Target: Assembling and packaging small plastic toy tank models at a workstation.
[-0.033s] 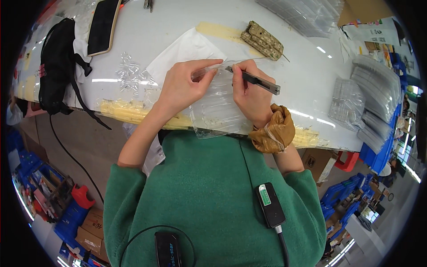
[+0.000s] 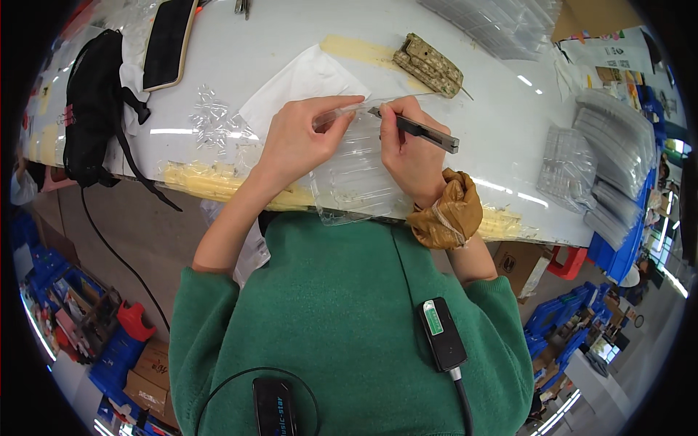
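Observation:
A clear, ribbed plastic tray (image 2: 352, 171) rests at the table's front edge, overhanging it slightly towards me. At its far left edge, my left hand (image 2: 298, 142) grips it between thumb and forefinger. A black and grey utility knife (image 2: 429, 134) is held like a pen in my right hand (image 2: 411, 156). The knife's tip lies near the tray's far rim, close to my left fingertips; whether the blade touches the plastic is too small to tell. Beyond the hands lie a white paper sheet (image 2: 291, 81) and a camouflage-patterned model tank (image 2: 429, 65).
Small clear plastic bits (image 2: 211, 120) are scattered left of my hand. A phone (image 2: 167, 45) and a black pouch (image 2: 94, 109) lie farther left. Stacked clear trays (image 2: 618, 134) stand at the right, with more clear plastic (image 2: 502, 25) at the back. Yellow tape (image 2: 200, 182) covers the front edge.

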Motion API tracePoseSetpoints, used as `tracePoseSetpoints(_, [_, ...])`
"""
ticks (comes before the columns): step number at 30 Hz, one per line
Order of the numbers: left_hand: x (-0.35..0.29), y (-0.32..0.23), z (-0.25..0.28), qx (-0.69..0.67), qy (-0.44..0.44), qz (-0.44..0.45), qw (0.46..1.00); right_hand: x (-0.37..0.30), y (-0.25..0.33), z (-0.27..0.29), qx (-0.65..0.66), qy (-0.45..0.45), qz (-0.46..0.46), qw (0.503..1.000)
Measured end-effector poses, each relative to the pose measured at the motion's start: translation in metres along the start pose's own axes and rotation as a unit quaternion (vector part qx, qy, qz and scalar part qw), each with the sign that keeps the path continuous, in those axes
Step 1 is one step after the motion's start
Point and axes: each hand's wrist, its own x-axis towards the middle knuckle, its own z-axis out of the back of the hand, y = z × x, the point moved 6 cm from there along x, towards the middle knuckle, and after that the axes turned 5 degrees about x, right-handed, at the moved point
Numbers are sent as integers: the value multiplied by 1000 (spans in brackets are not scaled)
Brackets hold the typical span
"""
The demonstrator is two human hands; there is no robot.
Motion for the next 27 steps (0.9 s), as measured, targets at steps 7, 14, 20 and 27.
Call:
tracePoseSetpoints(7, [-7, -4, -1, -15, -24, -4, 1000, -3, 0, 6, 35, 11, -35, 999])
tracePoseSetpoints(14, [-20, -17, -1, 29, 8, 14, 999, -20, -1, 13, 125, -15, -97, 987])
tracePoseSetpoints(20, [-24, -35, 1, 114, -8, -3, 993, -18, 0, 9, 87, -15, -45, 995])
tracePoseSetpoints(27, [-25, -39, 2, 147, -18, -19, 989, -24, -1, 11, 51, 12, -23, 998])
